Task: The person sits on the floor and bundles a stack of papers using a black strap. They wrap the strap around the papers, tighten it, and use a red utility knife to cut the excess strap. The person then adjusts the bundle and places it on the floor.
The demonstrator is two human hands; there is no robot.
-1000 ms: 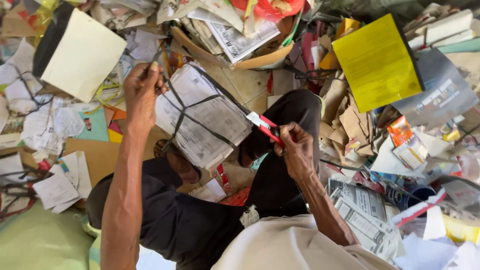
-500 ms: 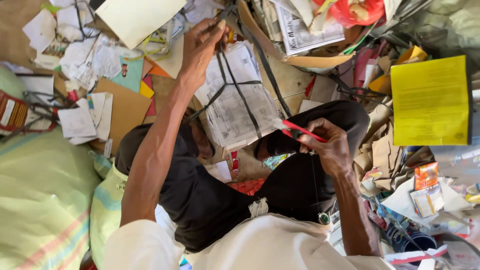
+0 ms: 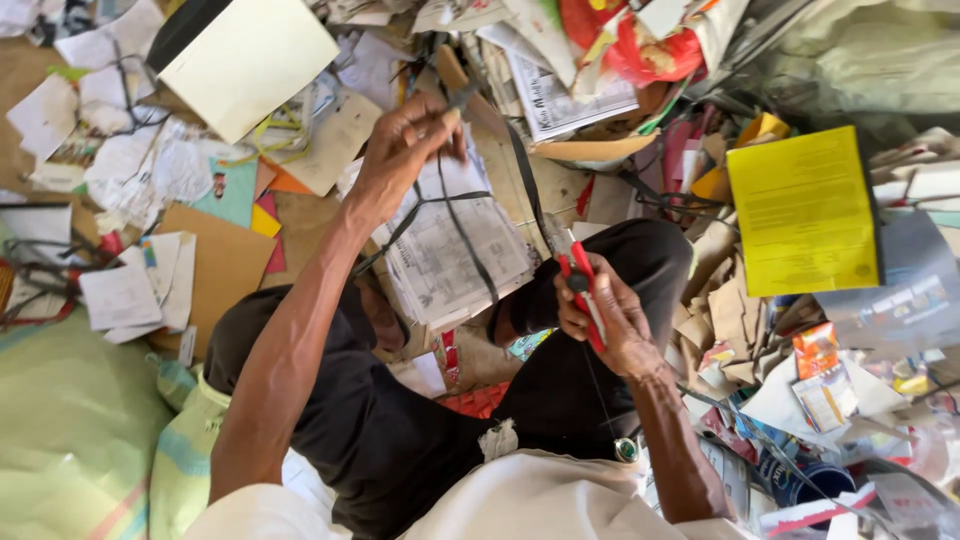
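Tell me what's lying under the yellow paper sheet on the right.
Under the yellow paper sheet lie torn brown cardboard scraps and a grey printed sheet poking out at its lower right. Whatever sits beneath its middle is covered.

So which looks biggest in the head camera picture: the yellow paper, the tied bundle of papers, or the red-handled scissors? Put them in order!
1. Yellow paper and tied bundle of papers: they look about alike, and the left hand hides part of the bundle, so no ranking.
2. Red-handled scissors, in the right hand: clearly smallest.
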